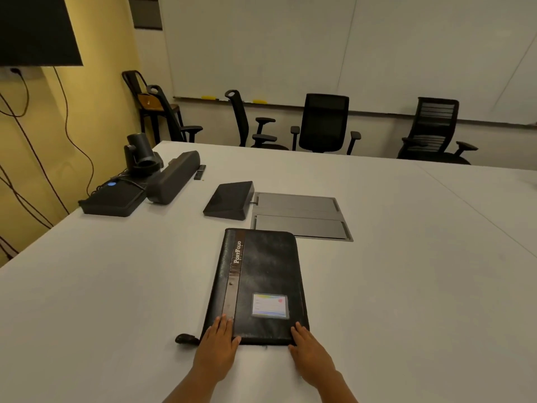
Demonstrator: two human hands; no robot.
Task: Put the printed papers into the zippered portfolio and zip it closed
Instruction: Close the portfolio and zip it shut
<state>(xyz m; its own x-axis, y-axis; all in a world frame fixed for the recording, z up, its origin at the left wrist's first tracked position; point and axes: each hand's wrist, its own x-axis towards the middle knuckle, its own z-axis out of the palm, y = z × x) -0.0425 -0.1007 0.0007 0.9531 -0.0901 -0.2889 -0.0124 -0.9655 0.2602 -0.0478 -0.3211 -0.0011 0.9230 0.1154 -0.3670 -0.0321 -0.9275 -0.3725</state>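
Note:
A black zippered portfolio [261, 283] lies closed and flat on the white table [116, 286], its spine to the left, a small card window on its cover. My left hand [216, 347] rests flat on its near left corner. My right hand [309, 353] rests on its near right corner. Both hands have fingers extended and hold nothing. A black zipper pull or strap [186, 340] sticks out at the near left corner. No printed papers are in view.
Behind the portfolio are a grey flush cable hatch [299, 215] and a black wedge-shaped console [229, 200]. At the far left stand a speaker bar [174, 177], a camera [141, 154] and a black box [112, 200]. Office chairs [324, 123] line the far side.

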